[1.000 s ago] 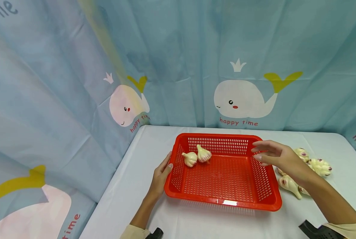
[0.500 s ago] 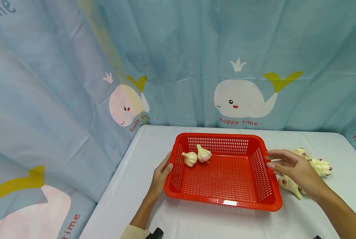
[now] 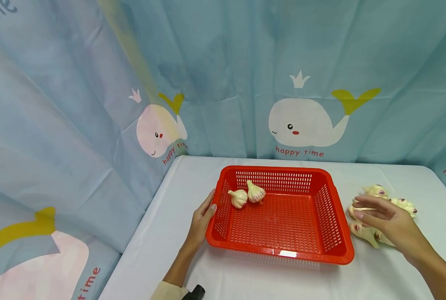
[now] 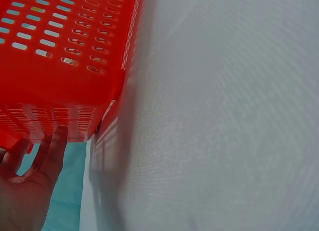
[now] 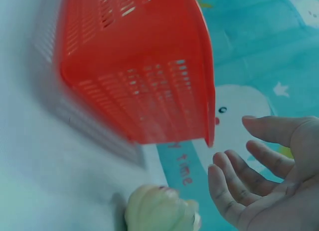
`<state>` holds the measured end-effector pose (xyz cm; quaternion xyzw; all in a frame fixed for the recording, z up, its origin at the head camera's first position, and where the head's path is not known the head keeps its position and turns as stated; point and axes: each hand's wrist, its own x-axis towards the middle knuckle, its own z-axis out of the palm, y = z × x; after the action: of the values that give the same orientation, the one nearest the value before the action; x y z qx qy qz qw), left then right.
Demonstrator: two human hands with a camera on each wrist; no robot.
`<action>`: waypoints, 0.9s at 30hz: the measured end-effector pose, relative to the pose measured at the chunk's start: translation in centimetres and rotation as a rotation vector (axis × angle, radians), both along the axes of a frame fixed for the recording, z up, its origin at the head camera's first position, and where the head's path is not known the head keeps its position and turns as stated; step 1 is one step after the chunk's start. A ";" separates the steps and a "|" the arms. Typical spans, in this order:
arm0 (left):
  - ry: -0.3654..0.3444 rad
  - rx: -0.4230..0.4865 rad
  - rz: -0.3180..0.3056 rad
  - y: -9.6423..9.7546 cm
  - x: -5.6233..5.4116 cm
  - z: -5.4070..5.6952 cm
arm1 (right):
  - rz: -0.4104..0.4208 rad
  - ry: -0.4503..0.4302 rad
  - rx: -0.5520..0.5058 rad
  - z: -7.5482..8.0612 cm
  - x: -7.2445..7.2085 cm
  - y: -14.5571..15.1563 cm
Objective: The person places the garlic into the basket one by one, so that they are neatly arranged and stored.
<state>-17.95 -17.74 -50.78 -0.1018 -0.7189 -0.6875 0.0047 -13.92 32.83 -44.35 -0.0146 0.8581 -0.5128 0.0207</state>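
Observation:
A red plastic basket with slotted walls stands on the table, two garlic bulbs in its back left corner. My left hand holds the basket's left side, thumb at the rim and fingers along the outer wall; in the left wrist view those fingers meet the slotted wall. To the right of the basket, my right hand hovers over several garlic bulbs, fingers loosely bent and holding nothing. The right wrist view shows one garlic bulb below that hand, which partly hides the group in the head view.
A white cloth covers the table. Behind it and along the left hangs a blue curtain printed with whales. A black wrist mount sits by the left sleeve.
My right hand has moved right, from above the basket's right rim to over the garlic bulbs beside it. The left hand, the basket and the two bulbs inside stay put.

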 end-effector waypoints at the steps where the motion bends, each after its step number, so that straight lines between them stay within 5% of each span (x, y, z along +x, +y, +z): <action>1: -0.001 0.002 0.000 0.0 0.0 0.0 | -0.013 -0.005 0.007 -0.2 0.1 0.2; 27: 0.005 -0.001 -0.003 0.0 -0.1 -0.1 | -0.320 -0.022 0.109 -3.4 2.2 4.4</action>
<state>-18.02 -17.77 -50.84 -0.1048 -0.7191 -0.6869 0.0055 -11.71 37.27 -47.72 0.1291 0.8758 -0.4622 -0.0512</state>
